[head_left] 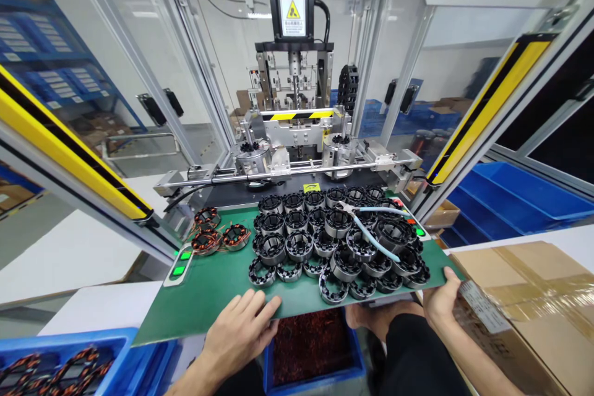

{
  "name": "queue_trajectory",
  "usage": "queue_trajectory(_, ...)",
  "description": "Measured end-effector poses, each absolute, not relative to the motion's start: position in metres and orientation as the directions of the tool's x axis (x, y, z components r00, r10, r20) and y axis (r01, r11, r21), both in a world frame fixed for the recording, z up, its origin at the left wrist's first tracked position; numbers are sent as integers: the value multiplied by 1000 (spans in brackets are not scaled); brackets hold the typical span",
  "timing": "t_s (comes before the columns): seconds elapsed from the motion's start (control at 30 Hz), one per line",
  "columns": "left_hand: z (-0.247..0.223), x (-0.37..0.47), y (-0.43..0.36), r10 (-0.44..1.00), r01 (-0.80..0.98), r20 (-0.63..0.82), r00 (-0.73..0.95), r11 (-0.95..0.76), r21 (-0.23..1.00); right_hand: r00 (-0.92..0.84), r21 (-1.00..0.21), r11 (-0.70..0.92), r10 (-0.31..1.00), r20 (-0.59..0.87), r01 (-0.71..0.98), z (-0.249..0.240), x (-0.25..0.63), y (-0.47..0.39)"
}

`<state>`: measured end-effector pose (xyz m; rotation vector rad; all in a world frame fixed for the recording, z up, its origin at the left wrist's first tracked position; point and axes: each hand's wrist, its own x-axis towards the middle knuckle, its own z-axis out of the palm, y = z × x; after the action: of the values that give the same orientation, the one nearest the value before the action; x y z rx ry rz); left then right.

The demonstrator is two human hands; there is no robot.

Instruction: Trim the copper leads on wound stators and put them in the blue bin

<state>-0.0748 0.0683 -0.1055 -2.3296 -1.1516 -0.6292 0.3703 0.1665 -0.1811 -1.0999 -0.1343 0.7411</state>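
Observation:
My left hand (247,326) is closed over the front edge of the green tabletop (195,306), fingers bent on top and thumb low at the edge. My right hand (440,301) grips the tabletop's right front corner, thumb on top and the other fingers mostly hidden. Between and beyond my hands stand rows of bare motor stator cores (299,245), metal rings with black slotted liners, stacked higher at the right. Light-blue-handled pliers (377,241) lie open across them. At the left are 3 stators wound with copper wire (236,236).
Behind the tabletop stands a machine with two cylindrical fixtures (253,161), flanked by yellow light-curtain posts (492,111). Green-lit button panels (179,267) sit at both sides. A blue bin (315,373) of copper-coloured scrap is below, a cardboard box (533,297) at right, a blue tray (111,341) at left.

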Motion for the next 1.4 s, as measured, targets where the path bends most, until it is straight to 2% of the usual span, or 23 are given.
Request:
queue_trajectory(0.77, -110, -79, 68, 621, 813, 559, 550, -552, -187, 767, -845, 266, 598, -232, -463, -183, 372, 167)
queue_trajectory(1.0, -108, -77, 68, 616, 812, 563, 551, -552, -190, 774, -875, 267, 609, -172, -405, -185, 372, 167)
queue_trajectory(1.4, -114, -80, 68, 625, 816, 552, 552, -540, -205, 777, -863, 264, 595, -206, -431, -180, 370, 167)
